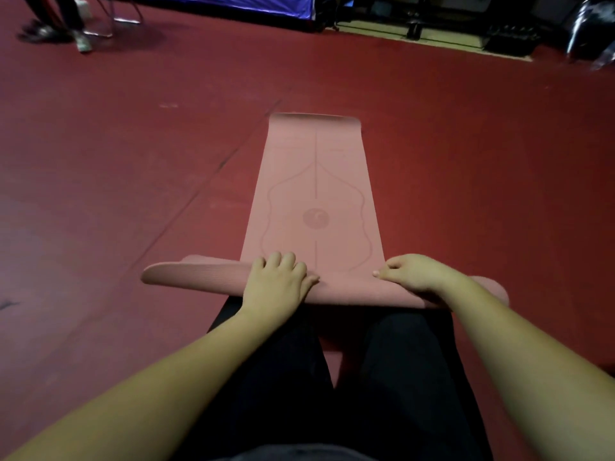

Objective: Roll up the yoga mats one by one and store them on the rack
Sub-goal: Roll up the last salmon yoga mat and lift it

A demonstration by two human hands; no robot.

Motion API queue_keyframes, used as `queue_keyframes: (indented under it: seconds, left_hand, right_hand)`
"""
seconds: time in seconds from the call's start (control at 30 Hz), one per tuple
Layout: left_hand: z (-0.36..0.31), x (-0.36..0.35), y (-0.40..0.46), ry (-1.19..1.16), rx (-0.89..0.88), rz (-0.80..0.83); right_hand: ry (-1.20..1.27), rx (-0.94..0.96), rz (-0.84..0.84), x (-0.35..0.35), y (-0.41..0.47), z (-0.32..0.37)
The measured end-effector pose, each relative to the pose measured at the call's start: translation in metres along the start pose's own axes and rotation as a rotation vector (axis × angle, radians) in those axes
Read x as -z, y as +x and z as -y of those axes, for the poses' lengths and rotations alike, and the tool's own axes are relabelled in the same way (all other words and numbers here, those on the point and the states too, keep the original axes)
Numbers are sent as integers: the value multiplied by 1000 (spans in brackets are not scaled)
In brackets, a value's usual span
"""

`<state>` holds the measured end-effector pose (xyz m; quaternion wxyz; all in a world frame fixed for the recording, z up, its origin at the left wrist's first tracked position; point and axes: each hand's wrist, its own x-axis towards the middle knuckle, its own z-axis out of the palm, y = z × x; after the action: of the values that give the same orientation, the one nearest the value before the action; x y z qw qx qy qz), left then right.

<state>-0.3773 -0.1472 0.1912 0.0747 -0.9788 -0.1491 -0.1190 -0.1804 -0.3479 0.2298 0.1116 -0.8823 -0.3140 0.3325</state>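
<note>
Pink yoga mat (316,188) lies lengthwise on the red floor (116,168), running straight away from the kneeling person. Near end is wound into a roll (199,276) lying across, just ahead of the knees; the roll sticks out well past the flat part on both sides, so it looks skewed or loosely wound. Left hand (278,282) rests on top of the roll, fingers curled over its front edge. Right hand (411,272) grips the roll too, fingers bent, thumb tip pressed against the mat.

Progress, as judged: rolling barely begun. Most of the mat's length is still flat, far edge slightly curled up. No rack in sight, no other mats visible, so storing is all still ahead.

Surroundings: a person's legs and shoes (50,24) at far left beside a metal chair frame (109,19); blue tent (233,3) at top; dark equipment (509,38) along the far wall. Nothing lies on the mat's rolling path.
</note>
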Motion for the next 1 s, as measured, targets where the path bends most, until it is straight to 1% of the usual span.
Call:
queue_keyframes:
  seconds: [0.03, 0.13, 0.2, 0.27, 0.33, 0.37, 0.4, 0.43, 0.47, 0.53, 0.57, 0.63, 0.7, 0.77, 0.83, 0.9, 0.93, 1.0]
  left_hand:
    - [0, -2, 1, -14, -7, 39]
    - [-1, -8, -1, -69, -24, 146]
    - [1, -17, -1, -69, -61, 207]
    - [0, -17, -1, -50, -105, 253]
    - [-3, -6, -1, -84, -92, 306]
    - [-4, -9, 0, -26, -143, 255]
    - [-3, -15, 1, 5, -177, 229]
    - [-3, -12, 0, -4, -178, 251]
    - [-3, -6, -3, -23, -161, 269]
    - [-3, -1, -9, -22, -67, 252]
    - [-1, -1, -9, 11, -27, 179]
    - [1, -4, -6, 37, -33, 96]
    - [2, 2, 2, 52, -66, 100]
    - [1, 21, 9, 52, -71, 204]
    - [5, 25, 21, -10, -9, 337]
    - [7, 21, 30, -102, 91, 538]
    - [6, 19, 32, -117, 107, 634]
    - [1, 12, 29, -108, 135, 797]
  right_hand:
    - [-36, 26, -60, -3, -2, 2]
    - [-376, 128, -318, -15, -11, 7]
    - [-512, 137, -410, -27, -20, 7]
    - [-525, 167, -486, -39, -31, 3]
    - [-482, 190, -565, -52, -39, -3]
    - [-452, 160, -570, -57, -42, -4]
    - [-433, 115, -556, -60, -43, -4]
    - [-423, 73, -532, -64, -43, -5]
    - [-414, 37, -513, -65, -43, -4]
    - [-352, -26, -467, -61, -41, 0]
    - [-307, -68, -428, -57, -41, 2]
    - [-267, -129, -330, -47, -39, 8]
    - [-245, -151, -266, -36, -35, 11]
    - [-213, -171, -231, -24, -30, 10]
    - [-175, -196, -158, -15, -21, 6]
    - [-173, -221, -36, -13, -15, 3]
    - [-184, -230, 14, -14, -13, 2]
    - [-195, -245, 53, -21, -9, 1]
